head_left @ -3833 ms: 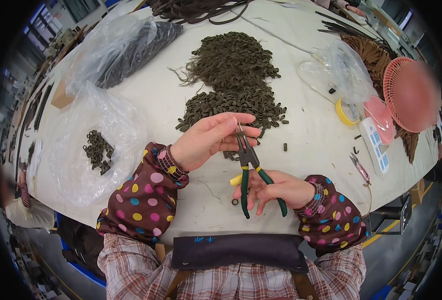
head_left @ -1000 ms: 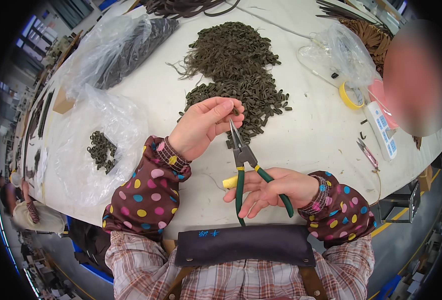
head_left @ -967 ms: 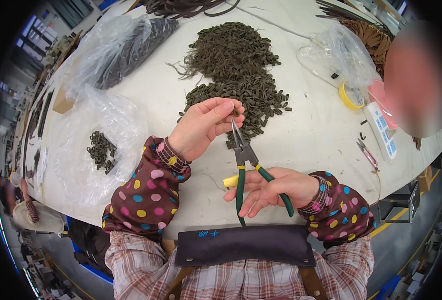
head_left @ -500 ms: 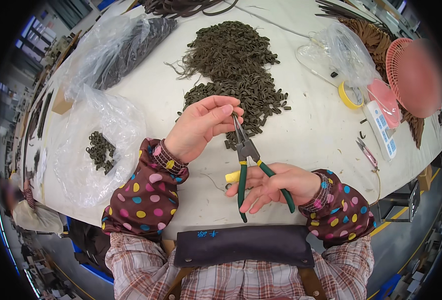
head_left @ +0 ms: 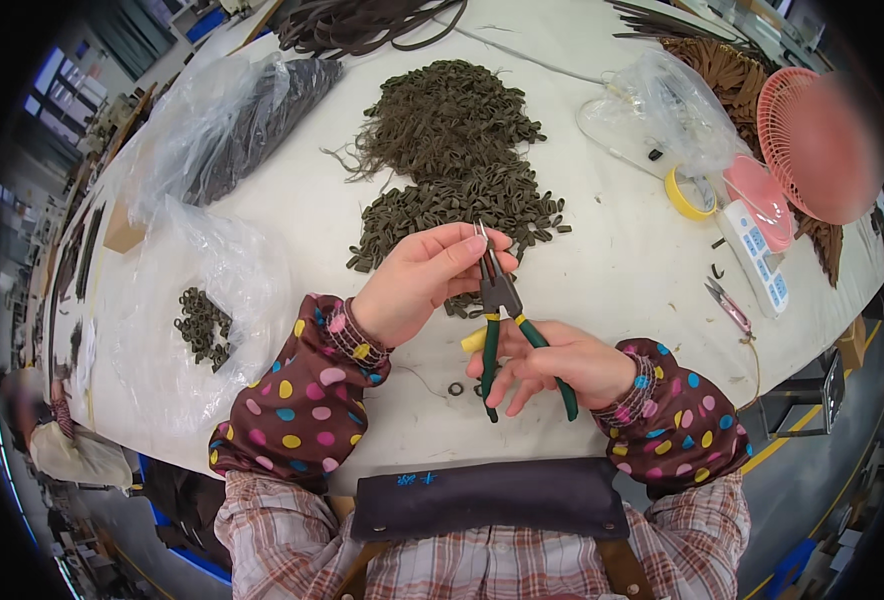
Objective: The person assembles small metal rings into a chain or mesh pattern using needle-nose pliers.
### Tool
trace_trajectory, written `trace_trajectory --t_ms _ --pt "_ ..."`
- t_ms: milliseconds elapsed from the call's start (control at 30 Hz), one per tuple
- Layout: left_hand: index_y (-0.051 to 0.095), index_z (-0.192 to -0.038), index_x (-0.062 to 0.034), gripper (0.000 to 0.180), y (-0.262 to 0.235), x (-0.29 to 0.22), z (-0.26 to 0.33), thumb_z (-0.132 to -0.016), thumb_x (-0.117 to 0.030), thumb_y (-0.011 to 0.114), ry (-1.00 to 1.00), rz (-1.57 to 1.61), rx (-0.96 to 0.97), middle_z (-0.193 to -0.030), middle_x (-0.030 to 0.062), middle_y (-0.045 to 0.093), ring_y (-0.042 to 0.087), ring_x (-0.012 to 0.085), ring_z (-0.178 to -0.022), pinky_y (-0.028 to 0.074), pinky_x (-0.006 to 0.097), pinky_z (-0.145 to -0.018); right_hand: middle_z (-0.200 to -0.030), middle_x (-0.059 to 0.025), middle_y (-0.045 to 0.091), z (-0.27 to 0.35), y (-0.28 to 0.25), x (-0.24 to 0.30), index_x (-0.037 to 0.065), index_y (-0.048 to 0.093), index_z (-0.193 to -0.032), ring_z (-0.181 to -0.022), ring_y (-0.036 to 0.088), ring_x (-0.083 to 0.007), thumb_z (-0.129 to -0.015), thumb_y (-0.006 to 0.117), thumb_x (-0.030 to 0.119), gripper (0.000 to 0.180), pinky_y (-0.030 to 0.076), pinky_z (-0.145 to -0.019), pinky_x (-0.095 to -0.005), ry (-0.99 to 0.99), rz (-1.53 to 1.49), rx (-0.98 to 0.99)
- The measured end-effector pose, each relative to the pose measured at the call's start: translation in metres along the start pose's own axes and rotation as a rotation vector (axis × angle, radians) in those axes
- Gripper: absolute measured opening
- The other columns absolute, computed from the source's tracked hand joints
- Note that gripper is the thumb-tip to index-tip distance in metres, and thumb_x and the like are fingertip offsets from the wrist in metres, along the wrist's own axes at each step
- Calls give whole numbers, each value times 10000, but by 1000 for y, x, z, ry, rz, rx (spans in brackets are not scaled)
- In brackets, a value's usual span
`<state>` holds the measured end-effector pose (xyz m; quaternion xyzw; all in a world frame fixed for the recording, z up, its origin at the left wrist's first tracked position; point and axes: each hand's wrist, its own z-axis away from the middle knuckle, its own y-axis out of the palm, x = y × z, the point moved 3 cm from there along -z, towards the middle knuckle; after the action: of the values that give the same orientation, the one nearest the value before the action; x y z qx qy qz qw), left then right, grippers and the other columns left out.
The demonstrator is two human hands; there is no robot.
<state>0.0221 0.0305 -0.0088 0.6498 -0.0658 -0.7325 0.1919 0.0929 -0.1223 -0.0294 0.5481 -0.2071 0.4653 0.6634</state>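
Note:
My right hand (head_left: 577, 362) holds a pair of pliers (head_left: 502, 297) with green handles, its fingers and thumb spread between and around the grips. A yellow finger cover (head_left: 474, 341) sits on one of its fingers. The thin jaws point away from me. At those jaws my left hand (head_left: 424, 280) is closed, thumb and fingers pressed together; whatever small piece they pinch is hidden. Just beyond lies a big heap of small dark olive loops (head_left: 442, 190), with stringy ends at its far part. A small dark ring (head_left: 455, 388) lies on the table near the pliers' handles.
At left, a clear plastic bag (head_left: 252, 290) lies by a smaller pile of loops (head_left: 202, 325). Over on the right are yellow tape (head_left: 690, 193), a white power strip (head_left: 757, 255), small snips (head_left: 730, 308) and a pink basket (head_left: 787, 115). Dark cords (head_left: 352, 25) lie at the back.
My left hand has moved slightly toward me and right, onto the pliers' jaws, whose tips now stick up past the fingers. The right hand's fingers have curled in a little more around the handles.

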Motion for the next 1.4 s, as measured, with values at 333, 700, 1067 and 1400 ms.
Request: trace_trajectory --t_ms 333,700,1067,1400 --pt "530 -1073 -12 268 -2 -6 9 -921 -225 471 104 -27 -212 -949 74 620 584 138 -872 444 292 -825 -1170 -110 449 -6 5 -10 14 338 -1238 -861 584 -216 -836 487 186 462 533 -677 -310 48 -298 151" --pt "533 -1088 -14 278 -3 -3 6 -917 -226 479 53 10 -110 -965 75 624 589 141 -886 446 295 -845 -896 -46 506 -8 2 -9 22 400 -1083 -607 547 -106 -783 471 211 361 506 -632 -261 -1 -68 -27" --pt "541 -1067 -12 260 -1 0 7 -925 -216 466 104 -88 -160 -959 77 621 584 137 -891 450 289 -830 -879 -73 522 -7 3 -9 -1 419 -1026 -401 404 -53 -788 447 164 291 466 -406 -233 -24 23 -81" --pt "516 -1131 6 305 -2 -5 9 -921 -205 450 9 26 -133 -1037 103 609 575 152 -956 433 304 -870 -902 -68 539 -2 2 -7 10 402 -1108 -348 363 -44 -822 468 202 350 437 -376 -231 85 -255 115"
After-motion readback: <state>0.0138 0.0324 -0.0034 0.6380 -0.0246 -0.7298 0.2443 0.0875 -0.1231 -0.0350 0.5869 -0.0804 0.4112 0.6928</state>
